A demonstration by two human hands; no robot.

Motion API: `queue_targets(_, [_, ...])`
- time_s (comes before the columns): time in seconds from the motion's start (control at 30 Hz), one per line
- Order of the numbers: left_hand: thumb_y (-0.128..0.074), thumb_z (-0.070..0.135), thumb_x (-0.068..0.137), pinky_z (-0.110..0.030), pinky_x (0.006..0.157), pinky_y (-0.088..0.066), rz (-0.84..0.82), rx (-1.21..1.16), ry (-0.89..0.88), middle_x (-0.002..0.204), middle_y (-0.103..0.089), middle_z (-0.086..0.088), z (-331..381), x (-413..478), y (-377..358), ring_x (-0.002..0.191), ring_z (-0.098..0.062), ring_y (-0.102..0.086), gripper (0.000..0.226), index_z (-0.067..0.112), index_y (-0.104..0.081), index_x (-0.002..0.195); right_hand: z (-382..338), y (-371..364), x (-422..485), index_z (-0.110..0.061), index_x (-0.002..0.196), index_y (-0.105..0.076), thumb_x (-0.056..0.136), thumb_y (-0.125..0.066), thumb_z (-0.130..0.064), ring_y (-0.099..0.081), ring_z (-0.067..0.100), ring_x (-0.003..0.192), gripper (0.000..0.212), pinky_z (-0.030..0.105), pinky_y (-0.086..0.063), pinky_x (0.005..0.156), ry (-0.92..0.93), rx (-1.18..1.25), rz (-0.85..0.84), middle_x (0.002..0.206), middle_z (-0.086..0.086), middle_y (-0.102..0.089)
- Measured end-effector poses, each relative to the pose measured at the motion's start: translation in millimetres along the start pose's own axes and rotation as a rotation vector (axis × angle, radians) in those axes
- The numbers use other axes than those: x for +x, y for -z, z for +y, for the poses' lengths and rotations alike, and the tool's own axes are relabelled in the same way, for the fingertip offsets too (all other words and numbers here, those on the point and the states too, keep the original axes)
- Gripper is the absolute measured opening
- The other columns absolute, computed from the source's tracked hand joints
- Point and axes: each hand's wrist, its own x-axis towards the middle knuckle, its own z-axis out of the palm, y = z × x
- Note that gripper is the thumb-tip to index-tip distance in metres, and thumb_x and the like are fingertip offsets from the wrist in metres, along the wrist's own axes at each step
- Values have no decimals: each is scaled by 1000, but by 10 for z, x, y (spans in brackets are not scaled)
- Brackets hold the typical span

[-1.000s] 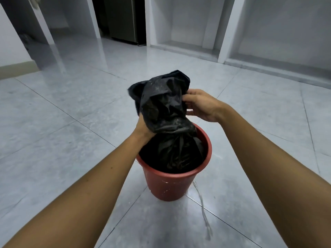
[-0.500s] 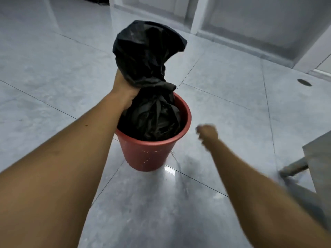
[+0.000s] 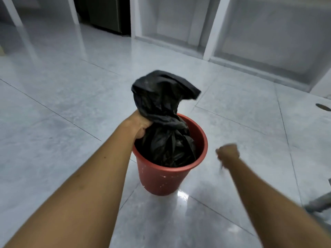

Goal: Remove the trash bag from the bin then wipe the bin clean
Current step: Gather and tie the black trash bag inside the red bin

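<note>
A red plastic bin (image 3: 162, 179) stands on the grey tiled floor in the middle of the view. A black trash bag (image 3: 164, 111) fills it, and the bag's gathered top rises well above the rim. My left hand (image 3: 140, 125) grips the bag's twisted neck at the bin's left rim. My right hand (image 3: 227, 152) hangs free to the right of the bin, apart from it, blurred, with its fingers curled in and nothing in them. The bag's lower part is hidden inside the bin.
Glossy grey floor tiles (image 3: 71, 140) spread all around the bin. White pillars and recessed wall bays (image 3: 211, 29) run along the back. A dark doorway (image 3: 105, 13) opens at the back left. A round floor drain (image 3: 323, 107) lies at right; a grey metal frame (image 3: 320, 203) juts in at the right edge.
My right hand has let go of the bag's top and dropped to the right of the bin. My left hand keeps its grip on the bag's neck. The view has swung about.
</note>
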Motion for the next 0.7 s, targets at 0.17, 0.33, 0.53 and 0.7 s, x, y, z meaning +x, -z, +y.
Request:
queue_targets(0.17, [-53, -15, 85, -32, 83, -45, -9, 221, -226, 104, -57, -8, 31, -137, -42, 93, -23, -53, 36, -8, -54, 121, -952, 772, 187, -14, 118, -63, 85, -61, -2, -46, 22, 58, 35, 22, -34, 46, 208, 598, 109, 79, 12, -57])
queue_targets(0.33, [-48, -20, 86, -4, 56, -47, -19, 376, -232, 94, -56, -3, 82, -195, -166, 81, -13, -54, 29, -8, -56, 111, -1363, 471, -286, 1, 92, -67, 94, -51, 2, -52, 18, 68, 17, 24, -43, 60, 550, 441, -290, 81, 10, -62])
queue_targets(0.53, [-58, 27, 71, -44, 92, -46, 200, 737, -483, 109, -62, -24, 85, -101, -278, 107, -41, -55, 48, -6, -60, 106, -1373, 309, -240, -2, 114, -61, 98, -46, -6, -61, 29, 94, 22, 38, -52, 83, 430, 635, -589, 107, 15, -63])
queue_targets(0.7, [-44, 47, 67, -39, 95, -44, 313, 1098, -217, 118, -63, -19, -99, -25, -116, 112, -39, -55, 62, 7, -63, 110, -1331, 381, -162, -16, 69, -55, 86, -48, -6, -36, 11, 46, 21, 22, -20, 44, 415, 613, -519, 69, 3, -52])
